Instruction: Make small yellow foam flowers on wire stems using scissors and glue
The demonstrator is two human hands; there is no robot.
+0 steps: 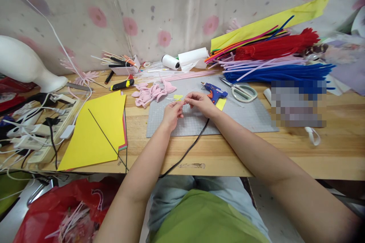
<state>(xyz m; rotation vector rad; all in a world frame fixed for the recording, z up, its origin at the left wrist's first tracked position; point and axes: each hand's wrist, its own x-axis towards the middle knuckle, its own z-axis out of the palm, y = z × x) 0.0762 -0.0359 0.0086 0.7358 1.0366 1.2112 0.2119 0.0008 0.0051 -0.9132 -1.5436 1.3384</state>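
Note:
My left hand [172, 114] and my right hand [201, 103] meet over the grey cutting mat [245, 115], fingers pinched together on a small thin piece that is too small to make out, close to a small yellow scrap [178, 97]. A pile of pink pipe-cleaner shapes [151, 93] lies just left of my hands. The blue glue gun [214, 93] rests right behind my right hand, its black cord [188, 150] running off the table's front edge.
Scissors [242, 92] lie on the mat's far right. Bundles of blue [279, 72], red and lilac pipe cleaners fill the back right. Yellow sheets [95, 129] with a thin wire lie left, beside a power strip [45, 129]. A red bag [68, 209] sits below.

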